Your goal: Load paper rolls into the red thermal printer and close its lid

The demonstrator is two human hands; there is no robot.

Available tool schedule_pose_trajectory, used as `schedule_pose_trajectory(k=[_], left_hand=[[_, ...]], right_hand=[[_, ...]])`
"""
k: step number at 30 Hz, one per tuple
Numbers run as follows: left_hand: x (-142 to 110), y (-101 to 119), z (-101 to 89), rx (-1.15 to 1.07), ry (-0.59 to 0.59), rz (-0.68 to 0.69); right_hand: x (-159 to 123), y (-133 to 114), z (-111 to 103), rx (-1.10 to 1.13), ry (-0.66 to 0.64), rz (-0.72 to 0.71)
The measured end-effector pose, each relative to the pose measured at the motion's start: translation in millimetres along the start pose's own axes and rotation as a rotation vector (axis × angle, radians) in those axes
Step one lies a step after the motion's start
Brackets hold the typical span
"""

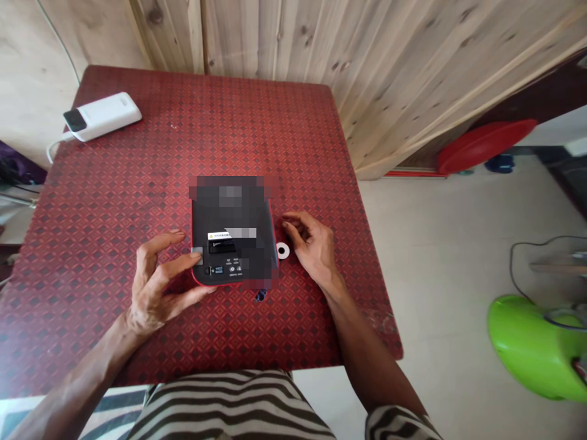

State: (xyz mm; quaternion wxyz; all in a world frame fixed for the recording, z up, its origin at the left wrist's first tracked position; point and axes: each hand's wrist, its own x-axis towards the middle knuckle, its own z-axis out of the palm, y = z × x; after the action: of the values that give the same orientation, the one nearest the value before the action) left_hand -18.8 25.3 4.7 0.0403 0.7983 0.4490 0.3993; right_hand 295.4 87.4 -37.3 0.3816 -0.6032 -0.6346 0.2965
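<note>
A flat black device with a red rim (215,214) and rounded corners lies on the patterned red table. Printed labels show on its face, and part of it is blurred out by blocks. My left hand (158,281) grips its left near corner, one fingertip on a small grey patch (197,255) and the thumb along the near edge. Beside the device's right edge is a small white ring with a dark centre (283,250). Just right of that ring, my right hand (312,244) rests with fingers curled and thumb close to the index finger; whatever they hold is hidden.
A white power bank (107,116) with a cable lies at the table's (257,122) far left corner. Under the device's near edge, a small dark patterned piece (260,295) shows. A green stool (532,348) and a red basin (486,143) are off to the right.
</note>
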Motion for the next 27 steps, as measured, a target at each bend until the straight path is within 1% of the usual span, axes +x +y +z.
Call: schedule_pose_trajectory(k=[6, 9, 11, 13, 14, 16, 17, 18, 20, 21, 23, 25, 27], left_hand=[[-4, -6, 2.2, -0.019, -0.012, 0.010], [-6, -8, 3.2, -0.012, 0.003, 0.031], [-6, -7, 3.6, -0.002, 0.019, 0.045], [-6, -5, 3.7, 0.005, 0.034, 0.052], [-6, -4, 3.7, 0.008, 0.039, 0.052], [-6, -3, 4.0, 0.016, 0.040, 0.058], [-7, -3, 4.3, 0.022, 0.041, 0.066], [-9, -3, 5.0, 0.028, 0.042, 0.074], [-12, -3, 6.9, 0.036, 0.045, 0.095], [-15, -3, 8.0, 0.042, 0.047, 0.109], [-18, -3, 10.4, 0.070, 0.050, 0.137], [-20, -3, 12.0, 0.111, 0.046, 0.161], [-20, -3, 12.6, 0.136, 0.042, 0.174]], right_hand=[[1, 2, 3, 0.001, -0.004, -0.024], [1, -6, -1, -0.009, -0.003, -0.066], [-1, -22, -8, -0.040, 0.030, -0.140], [-2, -47, -15, -0.090, 0.055, -0.260], [-2, -62, -17, -0.125, 0.045, -0.332], [2, -93, -16, -0.218, -0.054, -0.473], [5, -107, -13, -0.292, -0.140, -0.530], [11, -120, -8, -0.394, -0.237, -0.553], [23, -142, 6, -0.625, -0.414, -0.527], [29, -150, 13, -0.729, -0.480, -0.496], [40, -160, 27, -0.871, -0.565, -0.456], [48, -165, 37, -0.937, -0.621, -0.451], [53, -165, 42, -0.962, -0.654, -0.459]])
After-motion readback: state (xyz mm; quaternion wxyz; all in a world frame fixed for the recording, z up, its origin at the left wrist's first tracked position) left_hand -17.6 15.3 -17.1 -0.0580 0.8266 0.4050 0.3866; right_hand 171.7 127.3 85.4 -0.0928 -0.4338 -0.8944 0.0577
